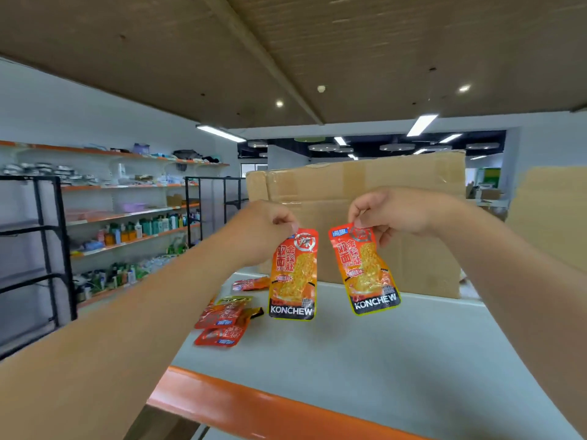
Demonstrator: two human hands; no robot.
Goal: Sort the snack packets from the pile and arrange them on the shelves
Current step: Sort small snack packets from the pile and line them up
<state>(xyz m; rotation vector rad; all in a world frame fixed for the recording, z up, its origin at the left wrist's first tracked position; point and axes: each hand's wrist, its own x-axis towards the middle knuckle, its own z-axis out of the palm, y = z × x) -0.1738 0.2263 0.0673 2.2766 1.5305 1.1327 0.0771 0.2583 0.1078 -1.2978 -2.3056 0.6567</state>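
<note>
My left hand pinches the top edge of an orange KONCHEW snack packet, which hangs upright above the white shelf. My right hand pinches the top of a second, matching orange packet, hanging slightly tilted beside the first. On the shelf's left side lie several more packets: two orange ones stacked near the front with a yellow one behind them, and another orange packet farther back.
A large cardboard box stands at the back of the shelf. The shelf has an orange front lip and a board overhead. To the left are black metal racks and wall shelves with bottles.
</note>
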